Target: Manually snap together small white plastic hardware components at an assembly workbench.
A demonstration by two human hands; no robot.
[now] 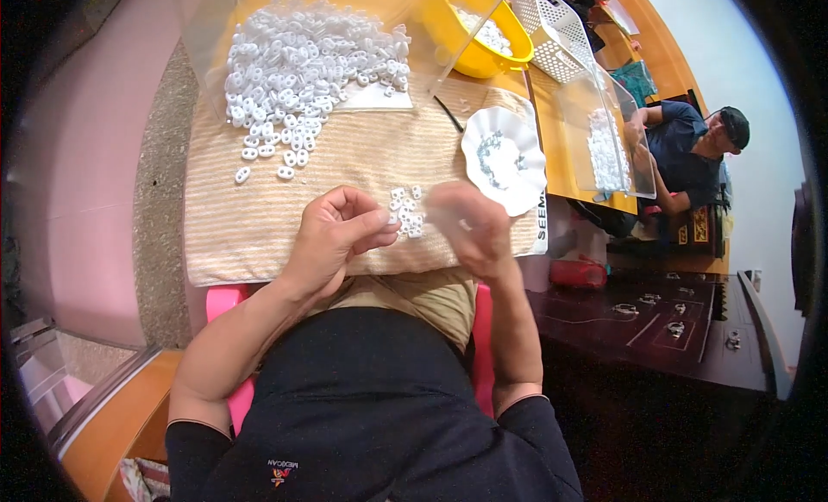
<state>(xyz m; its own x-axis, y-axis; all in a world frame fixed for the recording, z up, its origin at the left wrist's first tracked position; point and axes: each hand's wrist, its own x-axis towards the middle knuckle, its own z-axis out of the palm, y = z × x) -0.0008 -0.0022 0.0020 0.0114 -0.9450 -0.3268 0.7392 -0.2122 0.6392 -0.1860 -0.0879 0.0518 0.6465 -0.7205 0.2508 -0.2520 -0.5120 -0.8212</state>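
Observation:
My left hand (341,235) is above the striped towel near its front edge, thumb and forefinger pinched together. A speck of white shows at their tips, but I cannot make out whether it is held. Right beside them lies a small group of white plastic pieces (415,219) with holes. On the other side of that group my right hand (473,228) is smeared by motion, its fingers unclear. Farther off, many white oval two-holed pieces (302,62) form a heap, some spilling toward me. A white scalloped dish (527,187) holds small greyish parts.
Beneath everything is a beige striped towel (233,217). A thin black stick (448,113) lies by the dish. Behind stand a yellow basin (440,36) with white pieces and a white perforated basket (552,23). At right, another person (690,153) sits at a clear bin (634,178).

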